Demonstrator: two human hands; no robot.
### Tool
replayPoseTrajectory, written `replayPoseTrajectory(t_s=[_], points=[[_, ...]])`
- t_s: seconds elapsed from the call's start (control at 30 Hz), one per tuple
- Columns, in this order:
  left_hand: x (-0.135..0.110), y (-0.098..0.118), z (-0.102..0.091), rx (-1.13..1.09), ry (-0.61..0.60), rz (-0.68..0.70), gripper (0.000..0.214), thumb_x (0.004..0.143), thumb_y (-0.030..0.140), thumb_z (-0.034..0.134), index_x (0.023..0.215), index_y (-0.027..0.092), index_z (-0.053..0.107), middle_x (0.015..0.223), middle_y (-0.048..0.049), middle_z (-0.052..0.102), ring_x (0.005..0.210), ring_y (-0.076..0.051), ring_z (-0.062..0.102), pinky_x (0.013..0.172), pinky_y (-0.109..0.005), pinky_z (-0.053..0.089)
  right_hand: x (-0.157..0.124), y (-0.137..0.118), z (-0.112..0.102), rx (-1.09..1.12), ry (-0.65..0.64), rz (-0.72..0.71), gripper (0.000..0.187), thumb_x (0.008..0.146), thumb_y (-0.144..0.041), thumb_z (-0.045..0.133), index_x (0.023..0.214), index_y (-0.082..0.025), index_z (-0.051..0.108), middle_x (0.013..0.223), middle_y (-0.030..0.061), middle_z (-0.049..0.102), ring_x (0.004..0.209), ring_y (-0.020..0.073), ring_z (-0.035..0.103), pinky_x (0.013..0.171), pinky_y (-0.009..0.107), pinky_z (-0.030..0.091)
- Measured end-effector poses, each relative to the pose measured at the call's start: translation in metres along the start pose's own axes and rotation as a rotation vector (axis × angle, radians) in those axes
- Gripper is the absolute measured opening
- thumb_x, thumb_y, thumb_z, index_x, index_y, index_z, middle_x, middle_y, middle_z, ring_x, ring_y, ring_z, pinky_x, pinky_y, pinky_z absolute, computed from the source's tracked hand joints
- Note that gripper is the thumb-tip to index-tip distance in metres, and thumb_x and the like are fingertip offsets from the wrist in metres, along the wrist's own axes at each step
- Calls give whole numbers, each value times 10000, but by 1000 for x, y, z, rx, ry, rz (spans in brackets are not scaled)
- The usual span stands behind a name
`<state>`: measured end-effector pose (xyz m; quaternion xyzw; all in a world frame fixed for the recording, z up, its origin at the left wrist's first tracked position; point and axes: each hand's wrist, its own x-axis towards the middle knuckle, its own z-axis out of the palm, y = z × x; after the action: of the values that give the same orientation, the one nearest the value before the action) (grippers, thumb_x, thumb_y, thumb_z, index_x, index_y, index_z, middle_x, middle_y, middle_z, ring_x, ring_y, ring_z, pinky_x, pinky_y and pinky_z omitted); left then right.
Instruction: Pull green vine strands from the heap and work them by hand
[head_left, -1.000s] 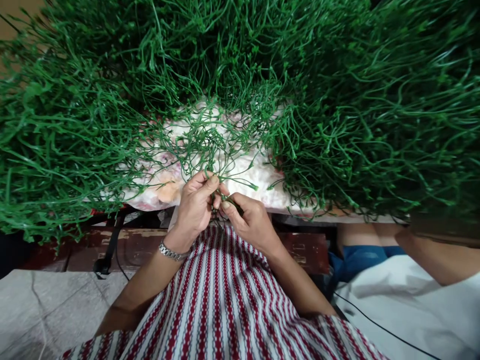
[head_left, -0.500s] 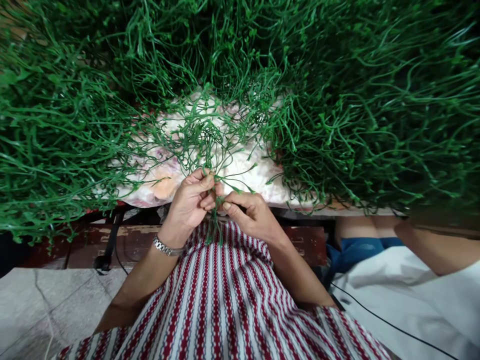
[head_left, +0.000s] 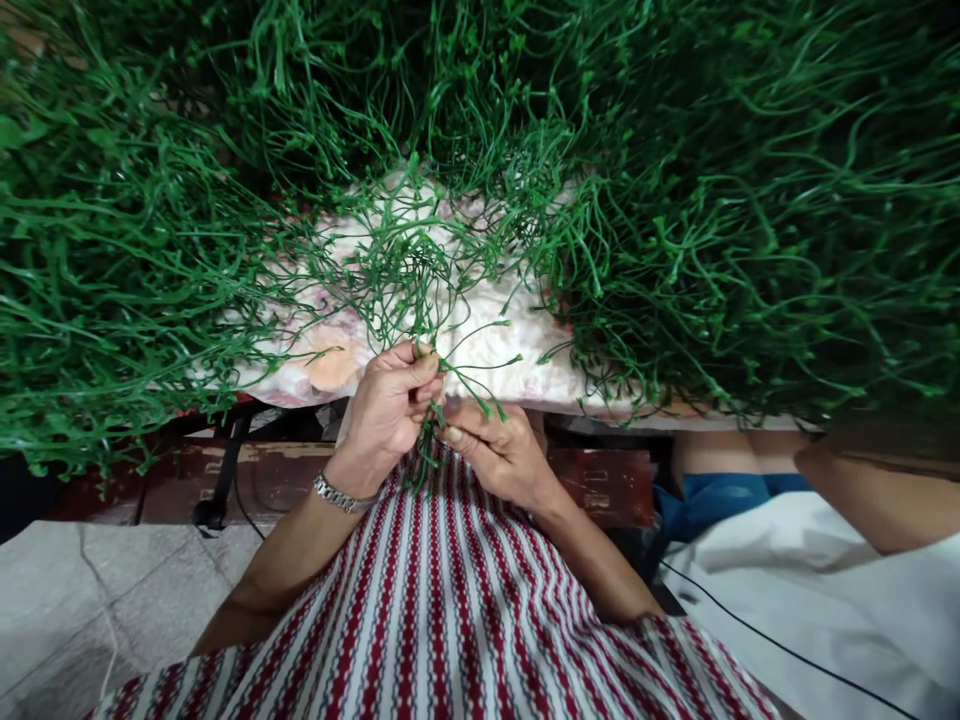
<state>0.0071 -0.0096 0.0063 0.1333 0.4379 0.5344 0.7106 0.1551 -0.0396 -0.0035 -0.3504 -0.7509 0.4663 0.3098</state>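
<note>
My left hand point(head_left: 394, 395), with a metal watch on its wrist, pinches a bunch of thin green plastic-looking stems point(head_left: 469, 372) between thumb and fingers. Several of its stems fan out to the right, with small knobs at their tips. Just to the right and a little lower, my right hand point(head_left: 499, 445) has thumb and forefinger closed on the lower part of the same bunch. Short green ends hang below the hands in front of the striped garment. Beyond my fingers, more loose stems point(head_left: 412, 265) lie tangled on a pale flowered cloth point(head_left: 480, 330).
Large heaps of green stems point(head_left: 112, 270) cover the left, far side and right point(head_left: 720, 250) of the table. Below its front edge is a worn brown wooden board point(head_left: 285, 485). A person in a white top point(head_left: 825, 590) sits close on the right. A black cable crosses there.
My right hand has moved slightly down, its fingers still at the bunch. The stems fanning right have shifted and spread lower. My left hand keeps its pinch.
</note>
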Motion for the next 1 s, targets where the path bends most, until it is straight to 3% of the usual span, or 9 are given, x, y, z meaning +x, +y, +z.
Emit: replayPoseTrajectory(t_s=[0.07, 0.13, 0.23, 0.33, 0.47, 0.57, 0.7, 0.87, 1.0], points=[[2, 7, 0, -7, 46, 105, 227, 654, 164, 694, 635, 171, 468, 422, 100, 343, 335, -16, 298, 333, -127, 226, -5, -2, -2, 23, -61, -46, 330, 889, -256, 439, 575, -160, 469, 555, -20, 416, 531, 83, 401, 535, 217, 328], [3, 12, 3, 2, 69, 211, 247, 644, 168, 714, 630, 176, 467, 427, 103, 327, 340, -15, 292, 333, -123, 214, -10, -3, -7, 22, -33, -45, 317, 892, -255, 435, 596, -159, 499, 549, -17, 432, 522, 86, 409, 519, 218, 327], [1, 12, 9, 62, -50, 145, 227, 634, 200, 728, 659, 169, 505, 480, 82, 400, 376, -23, 345, 329, -125, 209, -12, -3, -21, -74, 132, 32, 255, 885, -238, 452, 667, -154, 553, 566, -5, 483, 527, 94, 440, 524, 225, 344], [0, 8, 11, 51, -80, 148, 224, 644, 202, 719, 663, 167, 499, 475, 76, 424, 380, -28, 359, 327, -123, 203, -9, -2, -28, -151, 215, 51, 212, 887, -223, 453, 722, -156, 568, 617, 12, 539, 568, 103, 491, 558, 228, 381], [0, 5, 9, 80, -116, 116, 204, 680, 220, 691, 669, 172, 493, 441, 73, 440, 353, -26, 335, 327, -119, 239, 3, 0, -16, -244, 251, -4, 145, 893, -195, 452, 962, -160, 575, 776, 38, 622, 679, 114, 576, 632, 227, 449], [-1, 4, 8, 69, -113, 86, 190, 682, 224, 683, 677, 176, 499, 427, 73, 450, 334, -24, 315, 317, -115, 252, 10, 4, -2, -344, 269, -84, 270, 897, -199, 449, 1162, -155, 477, 1016, 95, 632, 824, 137, 620, 709, 251, 495], [-1, 4, 7, 62, -100, 36, 173, 667, 217, 683, 685, 171, 517, 408, 75, 448, 306, -14, 287, 295, -103, 235, 12, 11, 5, -449, 283, -185, 352, 902, -198, 429, 1247, -139, 386, 1167, 141, 577, 1028, 176, 591, 809, 293, 514], [-1, 4, 5, 98, -110, -19, 175, 673, 232, 680, 697, 165, 520, 408, 78, 461, 282, -3, 271, 289, -98, 227, 13, 15, 4, -550, 259, -237, 306, 907, -193, 417, 1203, -116, 414, 1137, 133, 595, 1046, 173, 579, 832, 280, 504], [-1, 5, 4, 125, -112, -24, 198, 671, 249, 685, 712, 167, 509, 433, 68, 495, 282, -3, 259, 286, -102, 211, 13, 13, 6, -656, 223, -122, 201, 929, -236, 362, 1020, -128, 506, 904, 89, 652, 783, 162, 618, 653, 253, 474]])
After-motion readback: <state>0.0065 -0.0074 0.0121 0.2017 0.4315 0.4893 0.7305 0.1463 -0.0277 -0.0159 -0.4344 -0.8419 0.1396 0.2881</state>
